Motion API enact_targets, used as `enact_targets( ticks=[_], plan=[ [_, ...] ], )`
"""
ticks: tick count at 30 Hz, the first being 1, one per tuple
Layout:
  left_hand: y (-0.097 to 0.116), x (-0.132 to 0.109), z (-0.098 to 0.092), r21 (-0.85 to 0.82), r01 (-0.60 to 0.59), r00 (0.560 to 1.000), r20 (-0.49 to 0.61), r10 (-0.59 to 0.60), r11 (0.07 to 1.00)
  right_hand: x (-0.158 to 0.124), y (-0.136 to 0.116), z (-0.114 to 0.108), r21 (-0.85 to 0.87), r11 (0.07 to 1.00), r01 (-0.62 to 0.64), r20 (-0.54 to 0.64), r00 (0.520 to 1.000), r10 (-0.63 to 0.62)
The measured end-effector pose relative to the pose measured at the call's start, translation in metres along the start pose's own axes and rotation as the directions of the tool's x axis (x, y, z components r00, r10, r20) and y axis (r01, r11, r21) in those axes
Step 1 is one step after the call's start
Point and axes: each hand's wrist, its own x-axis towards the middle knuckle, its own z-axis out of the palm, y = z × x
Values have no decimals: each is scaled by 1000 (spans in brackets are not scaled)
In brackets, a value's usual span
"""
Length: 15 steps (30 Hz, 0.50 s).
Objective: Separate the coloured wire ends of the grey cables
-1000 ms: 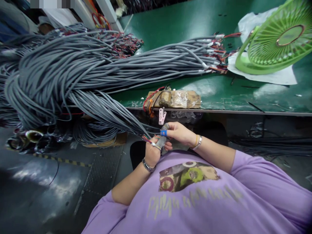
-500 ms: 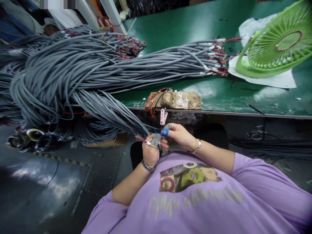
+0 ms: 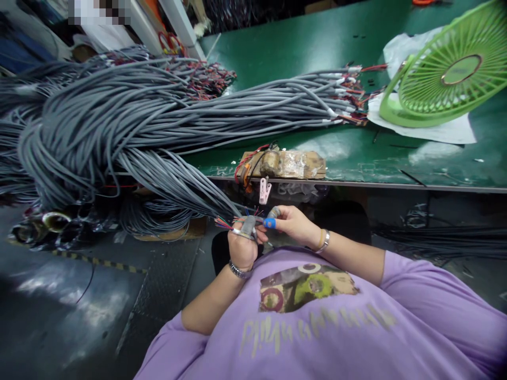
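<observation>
My left hand [image 3: 242,249] is closed around the end of a grey cable, its thumb wrapped in grey tape. Coloured wires [image 3: 224,224] fan out to the left of that hand, and finer wire ends [image 3: 253,212] stick up above the thumb. Close on its right, my right hand [image 3: 292,226] pinches at the wires, with blue tape on the thumb and grey wrapping on the index finger. What exactly sits between those fingertips is too small to make out. A bundle of grey cables [image 3: 178,177] runs down from the bench to my left hand.
A large pile of grey cables [image 3: 91,116] covers the left of the green bench [image 3: 301,39]. A green fan [image 3: 447,74] stands on white sheeting at the right. At the front edge lie a wooden block [image 3: 303,164] and a pink clip [image 3: 264,191]. Cable coils [image 3: 154,216] lie below.
The coloured wires are spread wider around my left hand, and more wire ends show above the thumb. My right hand has shifted slightly right and down. The view has moved a little.
</observation>
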Motion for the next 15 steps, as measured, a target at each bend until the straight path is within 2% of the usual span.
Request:
enact_targets(
  ticks=[5, 8, 11, 13, 15],
  plan=[
    [1, 2, -5, -43, 5, 1000, 9, -5, 999, 1, 3, -8, -22, 999, -38, 48, 998, 39],
    [5, 1, -6, -57, 15, 999, 38, -13, 998, 7, 6, -16, 77, 996, -52, -18, 998, 54],
    [11, -1, -4, -47, 25, 994, 112, -20, 999, 14, 3, -21, 189, 980, -61, -55, 996, 72],
    [13, -3, -3, -24, 27, 985, 170, -23, 999, 17, -2, -22, 233, 967, -99, -13, 994, 105],
    [14, -4, -2, 14, 34, 976, 215, -36, 999, 19, -8, -22, 238, 957, -163, 85, 985, 147]
  ],
)
